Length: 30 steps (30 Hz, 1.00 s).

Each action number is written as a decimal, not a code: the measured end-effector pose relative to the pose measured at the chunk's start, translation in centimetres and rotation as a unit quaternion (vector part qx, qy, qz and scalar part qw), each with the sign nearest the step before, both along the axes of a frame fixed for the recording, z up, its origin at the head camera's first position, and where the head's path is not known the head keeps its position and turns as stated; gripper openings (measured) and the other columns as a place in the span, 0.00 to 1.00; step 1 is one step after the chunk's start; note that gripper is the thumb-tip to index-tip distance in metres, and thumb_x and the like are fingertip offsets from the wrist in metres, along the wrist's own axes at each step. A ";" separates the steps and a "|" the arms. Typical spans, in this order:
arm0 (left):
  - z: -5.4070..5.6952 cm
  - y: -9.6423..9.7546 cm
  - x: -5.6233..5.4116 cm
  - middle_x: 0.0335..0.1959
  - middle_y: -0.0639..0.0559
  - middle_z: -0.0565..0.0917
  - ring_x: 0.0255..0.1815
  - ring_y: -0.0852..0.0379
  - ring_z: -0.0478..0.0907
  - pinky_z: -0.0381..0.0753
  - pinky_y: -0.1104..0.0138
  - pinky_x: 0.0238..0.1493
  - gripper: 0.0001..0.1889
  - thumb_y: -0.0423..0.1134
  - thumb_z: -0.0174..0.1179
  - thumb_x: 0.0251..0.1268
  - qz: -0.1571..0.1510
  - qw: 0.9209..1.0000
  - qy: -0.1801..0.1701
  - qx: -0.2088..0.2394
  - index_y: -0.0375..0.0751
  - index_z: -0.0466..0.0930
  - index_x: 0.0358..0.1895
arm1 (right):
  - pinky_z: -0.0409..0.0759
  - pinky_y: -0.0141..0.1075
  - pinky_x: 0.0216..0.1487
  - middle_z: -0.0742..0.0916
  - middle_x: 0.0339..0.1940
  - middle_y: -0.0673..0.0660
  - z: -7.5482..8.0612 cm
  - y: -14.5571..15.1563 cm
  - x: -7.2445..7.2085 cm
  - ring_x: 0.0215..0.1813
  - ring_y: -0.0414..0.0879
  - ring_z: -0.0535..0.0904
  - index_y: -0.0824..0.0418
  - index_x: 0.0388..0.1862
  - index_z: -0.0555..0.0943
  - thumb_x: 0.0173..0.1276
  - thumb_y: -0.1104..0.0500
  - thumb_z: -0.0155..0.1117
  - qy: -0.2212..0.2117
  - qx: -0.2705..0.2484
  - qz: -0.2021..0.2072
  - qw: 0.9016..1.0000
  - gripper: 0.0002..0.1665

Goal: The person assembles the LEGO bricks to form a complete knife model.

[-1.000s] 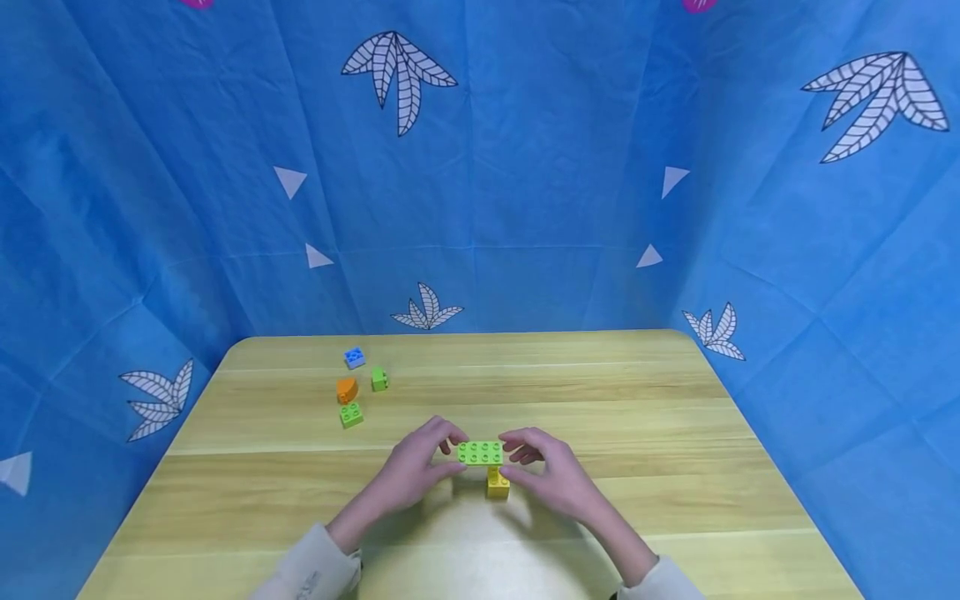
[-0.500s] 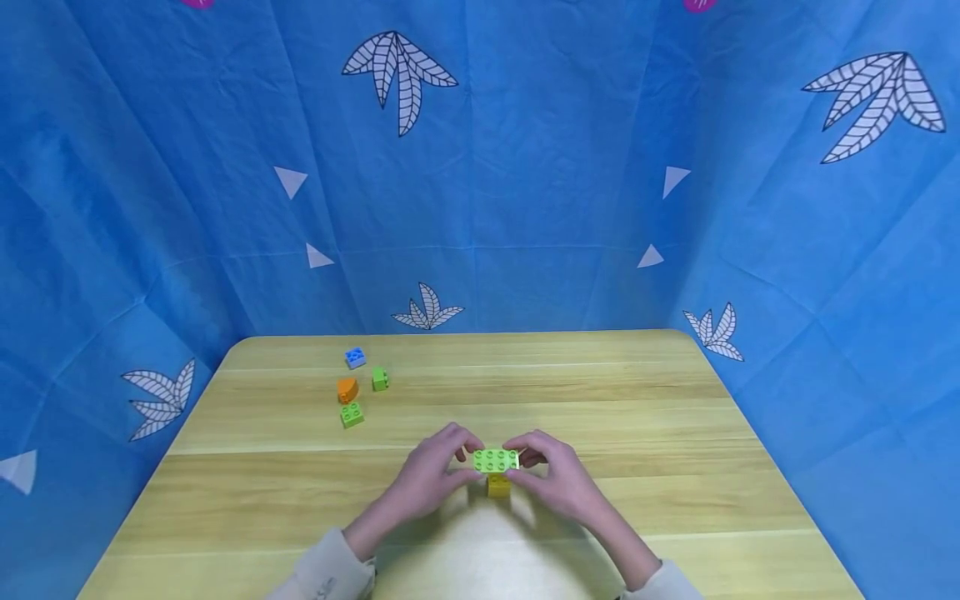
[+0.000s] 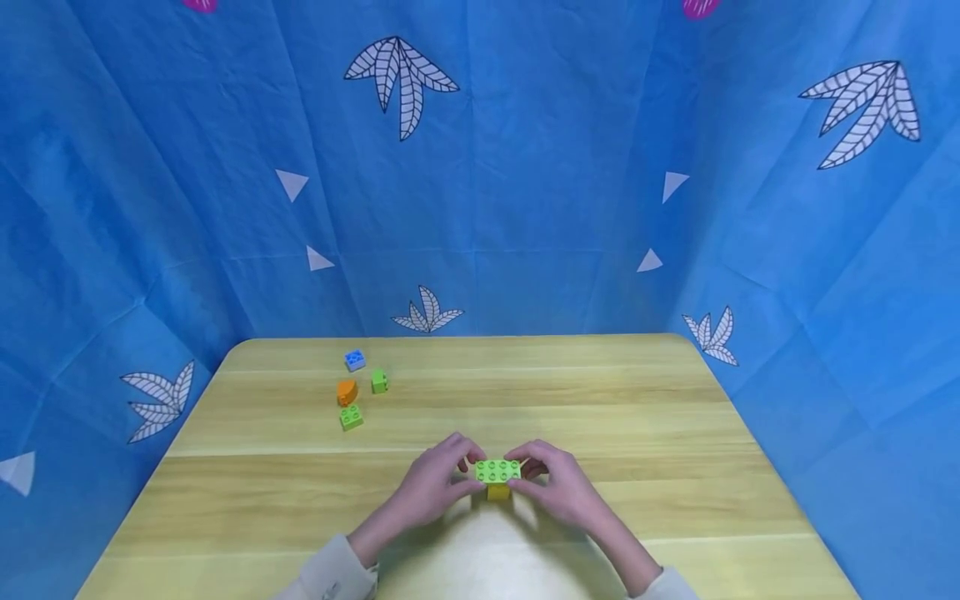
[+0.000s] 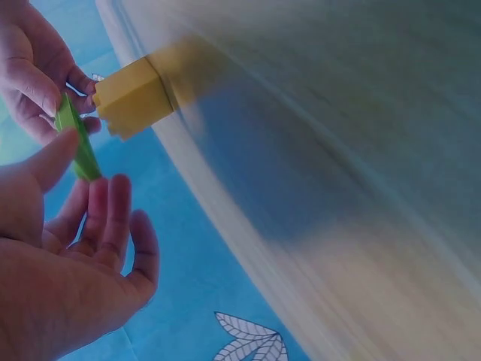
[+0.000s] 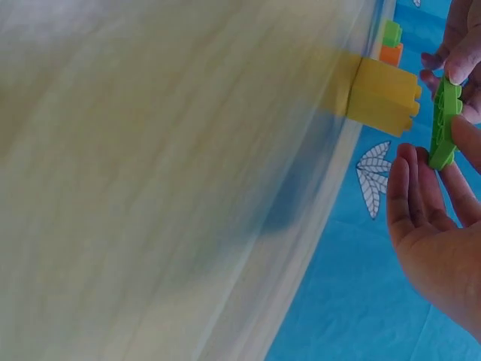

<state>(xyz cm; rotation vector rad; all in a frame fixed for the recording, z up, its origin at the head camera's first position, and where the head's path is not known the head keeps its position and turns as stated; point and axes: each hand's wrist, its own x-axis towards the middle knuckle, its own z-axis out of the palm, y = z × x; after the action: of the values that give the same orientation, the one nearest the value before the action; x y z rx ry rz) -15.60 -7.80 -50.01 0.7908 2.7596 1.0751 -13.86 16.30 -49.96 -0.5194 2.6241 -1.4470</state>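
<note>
A long lime-green building brick (image 3: 498, 472), studs up, is held level between both hands. My left hand (image 3: 440, 477) pinches its left end between thumb and fingers, and my right hand (image 3: 557, 479) pinches its right end. Directly beneath stands a yellow building brick (image 3: 498, 492) on the table, mostly covered by the green one in the head view. Both wrist views show a gap between the thin green brick (image 4: 79, 143) and the studs of the yellow brick (image 5: 382, 96), so they are apart.
Toward the back left of the wooden table (image 3: 637, 433) lie a blue brick (image 3: 355, 360), a small green piece (image 3: 379, 382), an orange curved piece (image 3: 347, 392) and a lime-green square brick (image 3: 351, 417). A blue patterned cloth (image 3: 525, 167) hangs behind and beside the table.
Both hands have brought the green brick to the right and nearer the person, so it now lies over the yellow brick. The right hand has closed onto its right end. The loose bricks stay put.
</note>
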 end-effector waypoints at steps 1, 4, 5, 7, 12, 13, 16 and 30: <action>-0.1 0.0 0.0 0.48 0.60 0.82 0.45 0.59 0.81 0.80 0.67 0.46 0.16 0.43 0.73 0.62 0.000 1.000 0.000 -0.002 0.51 0.81 0.51 | 0.87 0.41 0.54 0.88 0.46 0.51 0.0 0.0 0.1 0.44 0.43 0.85 0.59 0.56 0.84 0.66 0.60 0.74 -0.002 -0.001 0.001 1.000 0.19; -0.2 0.1 0.0 0.48 0.60 0.82 0.45 0.60 0.81 0.80 0.66 0.47 0.16 0.44 0.73 0.62 0.001 1.000 0.001 -0.008 0.51 0.81 0.51 | 0.87 0.39 0.52 0.88 0.46 0.52 -0.1 0.0 0.1 0.44 0.43 0.85 0.60 0.55 0.84 0.66 0.61 0.74 0.001 -0.005 0.004 1.000 0.19; -0.2 0.2 0.0 0.48 0.61 0.82 0.45 0.60 0.81 0.80 0.65 0.47 0.16 0.44 0.73 0.62 0.001 1.000 0.002 -0.009 0.51 0.81 0.51 | 0.87 0.38 0.52 0.88 0.46 0.52 -0.1 0.0 0.1 0.44 0.43 0.85 0.60 0.55 0.84 0.66 0.61 0.74 0.003 -0.007 0.004 1.000 0.19; -0.3 0.2 0.0 0.47 0.61 0.82 0.46 0.60 0.81 0.80 0.64 0.48 0.16 0.45 0.73 0.63 0.000 1.000 0.004 -0.012 0.51 0.81 0.51 | 0.87 0.35 0.50 0.88 0.46 0.53 -0.2 0.0 0.1 0.43 0.42 0.85 0.60 0.55 0.84 0.65 0.61 0.75 0.005 -0.006 0.002 1.000 0.19; -0.4 0.2 0.1 0.47 0.60 0.82 0.45 0.61 0.81 0.80 0.64 0.48 0.16 0.44 0.73 0.62 -0.003 1.000 0.002 -0.017 0.50 0.80 0.51 | 0.86 0.32 0.50 0.88 0.48 0.54 -0.4 0.0 0.1 0.44 0.44 0.85 0.61 0.56 0.84 0.65 0.61 0.74 -0.009 0.007 0.002 1.000 0.20; -0.5 0.2 0.1 0.47 0.60 0.82 0.45 0.61 0.81 0.80 0.64 0.48 0.17 0.44 0.73 0.62 -0.003 1.000 0.002 -0.018 0.50 0.80 0.51 | 0.86 0.31 0.50 0.88 0.48 0.54 -0.4 0.0 0.1 0.45 0.44 0.85 0.61 0.56 0.84 0.66 0.61 0.74 -0.012 0.010 0.002 1.000 0.20; -0.6 0.3 0.1 0.48 0.59 0.82 0.45 0.61 0.81 0.80 0.62 0.49 0.17 0.44 0.73 0.63 -0.005 1.000 0.002 -0.019 0.50 0.80 0.52 | 0.85 0.30 0.49 0.88 0.49 0.55 -0.5 0.0 0.2 0.45 0.46 0.85 0.61 0.56 0.84 0.66 0.61 0.74 -0.016 0.010 0.000 1.000 0.20; -1.0 0.3 0.2 0.47 0.60 0.81 0.43 0.63 0.81 0.80 0.66 0.47 0.16 0.43 0.73 0.63 -0.008 1.000 -0.007 -0.014 0.50 0.80 0.51 | 0.84 0.27 0.49 0.88 0.51 0.55 -0.9 0.1 0.1 0.46 0.46 0.86 0.61 0.56 0.83 0.66 0.61 0.74 -0.020 0.014 0.009 1.000 0.20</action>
<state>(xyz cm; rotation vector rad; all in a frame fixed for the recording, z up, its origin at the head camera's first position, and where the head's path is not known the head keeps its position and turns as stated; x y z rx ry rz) -15.42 -7.55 -51.05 0.7976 2.7447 1.0341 -13.75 16.37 -50.84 -0.5052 2.5975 -1.3977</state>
